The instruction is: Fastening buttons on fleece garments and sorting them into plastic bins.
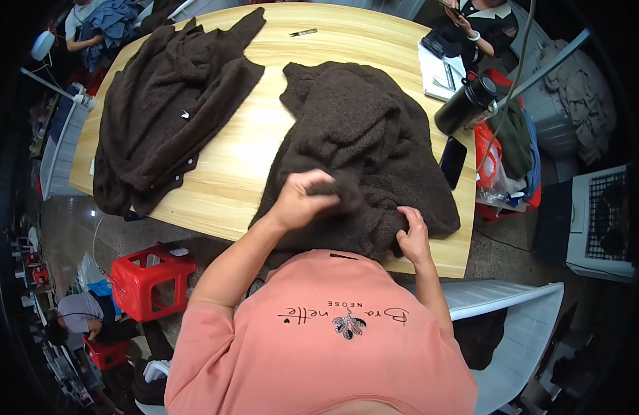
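Black lettering (394, 317) is running across the pink T-shirt (312, 349). The left hand (305, 200) is pinching the dark-brown knit garment (375, 131), which is covering the near edge of the wooden table (243, 159); the right hand (414, 235) is curling against it — whether gripping, I cannot tell. A bare strip is separating it from a brown cardigan (163, 131).

Observed remotely: I can read lettering (297, 315) on the chest of the wearer's pink shirt (312, 366). A dark script line is interrupted by a flower motif (348, 324); a short row of smaller block capitals (345, 304) sits nearby. Both appear upside down to me. A small heart (286, 320) adjoins the script.
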A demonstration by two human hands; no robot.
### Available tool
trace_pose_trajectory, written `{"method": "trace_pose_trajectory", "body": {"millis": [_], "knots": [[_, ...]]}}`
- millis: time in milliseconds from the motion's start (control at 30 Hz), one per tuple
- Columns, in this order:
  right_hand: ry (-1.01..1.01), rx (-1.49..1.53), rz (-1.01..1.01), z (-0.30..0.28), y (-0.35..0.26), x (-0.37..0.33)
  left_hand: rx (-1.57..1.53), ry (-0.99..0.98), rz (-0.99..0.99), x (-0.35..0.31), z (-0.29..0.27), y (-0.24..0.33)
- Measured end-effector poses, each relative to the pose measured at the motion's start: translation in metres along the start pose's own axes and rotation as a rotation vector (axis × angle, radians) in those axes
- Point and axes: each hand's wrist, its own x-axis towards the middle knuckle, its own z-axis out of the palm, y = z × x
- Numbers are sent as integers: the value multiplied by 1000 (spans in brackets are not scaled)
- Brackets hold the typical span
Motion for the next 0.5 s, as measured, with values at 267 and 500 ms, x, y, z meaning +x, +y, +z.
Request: {"method": "trace_pose_trajectory", "body": {"millis": [267, 500], "knots": [[-138, 565, -498, -39, -95, 13, -83, -751, 345, -10, 57, 64], [-173, 1655, -614, -69, -72, -17, 618, -24, 506, -5, 24, 24]]}}
